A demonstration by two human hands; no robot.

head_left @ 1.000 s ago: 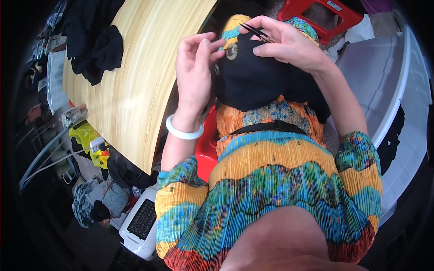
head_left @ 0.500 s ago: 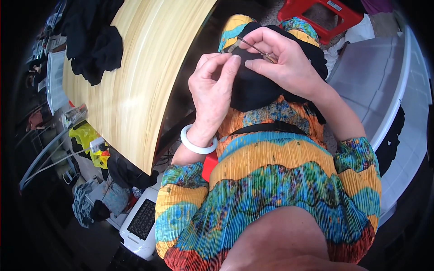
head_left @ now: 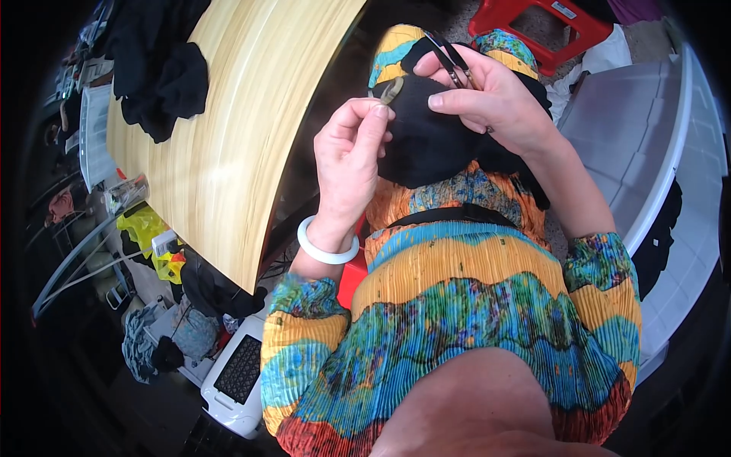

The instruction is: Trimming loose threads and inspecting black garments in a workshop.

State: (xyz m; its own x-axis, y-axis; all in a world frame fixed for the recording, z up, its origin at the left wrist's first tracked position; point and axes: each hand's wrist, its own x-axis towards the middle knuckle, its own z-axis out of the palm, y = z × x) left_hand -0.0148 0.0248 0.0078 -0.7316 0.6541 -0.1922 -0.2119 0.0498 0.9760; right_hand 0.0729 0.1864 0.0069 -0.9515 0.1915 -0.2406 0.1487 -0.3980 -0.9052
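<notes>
Step in hand: fine two-handed work over the lap, judged a positioning stage, with the small piece presented in one hand and the tool held apart from it in the other.

Next move: judged to call for a steady pinch, a deliberate turn of the tool, and care that its points do not snag the cloth.

Left hand (head_left: 346, 148): closed, thumb and forefinger pinching the small piece; white bangle (head_left: 307, 245) at its wrist.

Right hand (head_left: 502, 95): fingers curled about the tool, thumb extended toward the left hand, not touching it.

Small piece (head_left: 391, 91): one, olive-brown, curved, slightly glossy, standing just beyond the left fingertips (possibly a button or ring; the angle and small size leave this uncertain).

Tool (head_left: 440, 52): one, dark, slim, two-armed like snips or tweezers, points spread and directed away beyond the right fingers.

Black cloth (head_left: 426, 152): matt, soft, draped over the lap beneath both hands.
</notes>
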